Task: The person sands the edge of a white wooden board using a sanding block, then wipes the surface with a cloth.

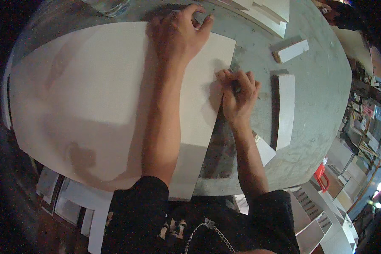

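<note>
A large white board [93, 84] lies flat in front of me, its right edge running from the far corner down toward my body. My left hand [180, 36] rests at the board's far edge, thumb and forefinger curved apart, the other fingers partly hidden. That forearm crosses over the board. My right hand [240, 93] is at the board's right edge with its fingers closed. Something dark shows between those fingers, too small to make out. Shadows of both hands fall on the board.
The board lies on a grey-green worktable [317, 106]. On its right side are a long white strip [285, 112], a short white block [292, 51] and a white piece [264, 150] beside my right forearm. Stacked white panels [266, 15] stand at the far side. A red object [321, 177] is beyond the right edge.
</note>
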A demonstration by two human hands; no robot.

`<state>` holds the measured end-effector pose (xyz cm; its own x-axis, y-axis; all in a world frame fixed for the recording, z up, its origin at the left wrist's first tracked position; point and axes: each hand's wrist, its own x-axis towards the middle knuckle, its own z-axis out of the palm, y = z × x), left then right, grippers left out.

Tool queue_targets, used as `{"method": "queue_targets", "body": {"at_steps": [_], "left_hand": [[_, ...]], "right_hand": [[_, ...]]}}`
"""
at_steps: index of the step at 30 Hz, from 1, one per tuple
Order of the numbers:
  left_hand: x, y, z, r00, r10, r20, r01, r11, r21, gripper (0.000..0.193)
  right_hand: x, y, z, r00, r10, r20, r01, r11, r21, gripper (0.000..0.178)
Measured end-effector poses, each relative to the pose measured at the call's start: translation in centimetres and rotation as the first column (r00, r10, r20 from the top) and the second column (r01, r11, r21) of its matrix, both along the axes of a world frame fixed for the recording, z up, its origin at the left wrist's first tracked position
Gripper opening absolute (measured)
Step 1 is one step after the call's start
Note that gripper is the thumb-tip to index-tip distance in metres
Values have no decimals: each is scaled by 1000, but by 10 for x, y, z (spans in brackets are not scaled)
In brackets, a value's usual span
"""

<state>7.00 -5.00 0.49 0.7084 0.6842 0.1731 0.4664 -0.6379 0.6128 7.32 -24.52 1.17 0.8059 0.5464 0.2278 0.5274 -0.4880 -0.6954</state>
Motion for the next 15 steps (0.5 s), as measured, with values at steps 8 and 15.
{"method": "queue_targets", "body": {"at_steps": [8,15], "left_hand": [[-9,0,-8,996,12,91,-18,998,64,28],[-3,1,1,999,23,-35,-23,1000,-3,31]], "right_hand": [[-35,-32,-11,986,164,-39,-166,985,-42,24],[83,10,9,976,-134,-171,170,961,218,7]]}}
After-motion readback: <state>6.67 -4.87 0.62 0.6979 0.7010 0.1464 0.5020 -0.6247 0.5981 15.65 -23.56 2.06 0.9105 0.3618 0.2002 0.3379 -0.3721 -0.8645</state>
